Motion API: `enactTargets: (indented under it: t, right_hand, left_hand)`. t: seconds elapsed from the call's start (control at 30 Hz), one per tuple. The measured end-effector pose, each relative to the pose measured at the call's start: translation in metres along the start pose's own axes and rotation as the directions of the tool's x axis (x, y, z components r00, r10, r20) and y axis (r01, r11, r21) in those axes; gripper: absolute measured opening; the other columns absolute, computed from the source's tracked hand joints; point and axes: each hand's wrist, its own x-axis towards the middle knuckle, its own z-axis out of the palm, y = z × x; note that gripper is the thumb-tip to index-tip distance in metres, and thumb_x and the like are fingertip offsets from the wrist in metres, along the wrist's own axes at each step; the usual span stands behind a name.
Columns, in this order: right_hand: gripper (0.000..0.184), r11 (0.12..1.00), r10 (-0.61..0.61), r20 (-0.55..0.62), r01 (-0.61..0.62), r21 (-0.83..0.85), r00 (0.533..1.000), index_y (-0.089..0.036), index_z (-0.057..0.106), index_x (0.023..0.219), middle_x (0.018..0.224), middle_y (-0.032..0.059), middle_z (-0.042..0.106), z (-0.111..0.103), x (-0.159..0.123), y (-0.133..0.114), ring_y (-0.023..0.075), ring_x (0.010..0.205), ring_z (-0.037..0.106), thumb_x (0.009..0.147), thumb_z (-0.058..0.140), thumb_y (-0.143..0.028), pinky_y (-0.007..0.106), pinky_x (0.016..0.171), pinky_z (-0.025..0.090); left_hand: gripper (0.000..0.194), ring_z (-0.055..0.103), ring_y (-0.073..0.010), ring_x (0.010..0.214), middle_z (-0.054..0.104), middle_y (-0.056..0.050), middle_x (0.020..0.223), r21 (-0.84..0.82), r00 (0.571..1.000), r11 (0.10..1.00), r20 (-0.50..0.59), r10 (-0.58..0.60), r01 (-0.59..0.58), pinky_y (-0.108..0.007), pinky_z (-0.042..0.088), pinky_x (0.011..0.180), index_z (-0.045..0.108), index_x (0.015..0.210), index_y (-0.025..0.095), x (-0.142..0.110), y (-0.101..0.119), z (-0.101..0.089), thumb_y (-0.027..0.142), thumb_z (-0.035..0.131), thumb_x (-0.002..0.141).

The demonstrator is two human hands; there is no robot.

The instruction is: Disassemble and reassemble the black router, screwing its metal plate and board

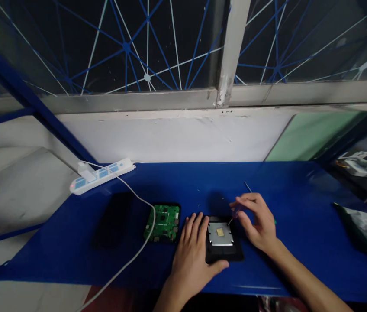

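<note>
A black square case (235, 254) lies on the blue table, with a silver metal plate (214, 239) in it and a small yellowish pad (220, 232) on the plate. My left hand (193, 251) rests along the case's left side, fingers stretched and thumb over its front edge. In my right hand (258, 221) is a screwdriver with a see-through purple handle (236, 211). Its thin shaft points down at the plate's upper right corner; I cannot tell whether the tip touches a screw. Left of my left hand sits a green circuit board (164, 219) in a black tray.
A white cable (128, 264) crosses the circuit board and runs off the front edge. A white power strip (105, 175) lies at the back left. Behind my right hand is a thin metal rod (247, 186). Crumpled packaging (365, 229) sits at the right.
</note>
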Motion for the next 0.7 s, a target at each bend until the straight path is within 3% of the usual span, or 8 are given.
enactTargets:
  t: [0.07,0.13,0.27,0.47,0.6,0.7]
  right_hand:
    - [0.047,0.999,0.013,0.025,-0.014,0.051,1.000,-0.027,0.056,0.138,0.123,0.0131,0.061,-0.0005,0.0000,-0.0015,0.0233,0.097,0.070,0.096,0.049,-0.008,0.042,0.078,0.060]
    - [0.052,0.998,0.014,0.033,-0.016,0.068,0.999,-0.027,0.052,0.144,0.128,0.0141,0.061,-0.0004,0.0006,-0.0029,0.0233,0.100,0.071,0.097,0.042,-0.006,0.042,0.080,0.060]
    - [0.056,1.000,0.026,-0.002,-0.026,-0.002,1.000,-0.028,0.049,0.148,0.108,0.0104,0.067,0.0012,0.0005,-0.0022,0.0221,0.092,0.070,0.097,0.045,-0.005,0.041,0.077,0.059]
    - [0.051,0.999,-0.008,-0.049,0.006,-0.034,0.999,-0.031,0.058,0.134,0.091,0.0047,0.060,0.0012,-0.0024,0.0047,0.0205,0.078,0.063,0.089,0.066,-0.009,0.039,0.066,0.057]
    - [0.042,1.000,-0.006,-0.007,0.006,-0.002,1.000,-0.028,0.057,0.135,0.107,0.0097,0.061,-0.0012,-0.0020,0.0035,0.0223,0.088,0.067,0.096,0.055,-0.014,0.042,0.073,0.059]
    - [0.047,0.999,0.022,0.029,-0.023,0.046,0.999,-0.027,0.053,0.142,0.124,0.0134,0.061,-0.0026,-0.0018,-0.0003,0.0234,0.098,0.070,0.099,0.044,-0.011,0.042,0.078,0.060]
  left_hand:
    - [0.106,0.019,-0.0376,0.154,0.028,-0.012,0.165,-0.007,1.000,1.000,-0.002,0.005,-0.005,-0.061,0.025,0.124,0.027,0.157,0.019,0.0000,-0.0007,0.0007,0.054,0.082,0.073]
    - [0.106,0.019,-0.0377,0.154,0.028,-0.012,0.165,-0.012,1.000,1.000,-0.003,0.005,-0.005,-0.061,0.026,0.123,0.027,0.157,0.020,-0.0001,-0.0015,0.0014,0.054,0.082,0.073]
    - [0.105,0.019,-0.0375,0.154,0.029,-0.012,0.165,-0.021,1.000,1.000,-0.016,0.005,-0.006,-0.060,0.026,0.123,0.027,0.157,0.021,-0.0005,-0.0023,0.0020,0.056,0.081,0.074]
    - [0.107,0.019,-0.0381,0.154,0.028,-0.012,0.165,-0.011,1.000,1.000,-0.008,0.005,-0.005,-0.061,0.026,0.123,0.027,0.157,0.020,-0.0007,-0.0007,0.0015,0.057,0.082,0.073]
    - [0.105,0.018,-0.0378,0.154,0.027,-0.012,0.166,-0.003,1.000,1.000,-0.001,-0.005,0.005,-0.060,0.026,0.123,0.028,0.157,0.019,-0.0009,-0.0002,0.0004,0.057,0.081,0.075]
    - [0.106,0.018,-0.0375,0.154,0.027,-0.012,0.166,0.000,1.000,1.000,-0.001,-0.005,0.005,-0.060,0.026,0.123,0.028,0.157,0.020,-0.0010,-0.0001,0.0003,0.056,0.082,0.074]
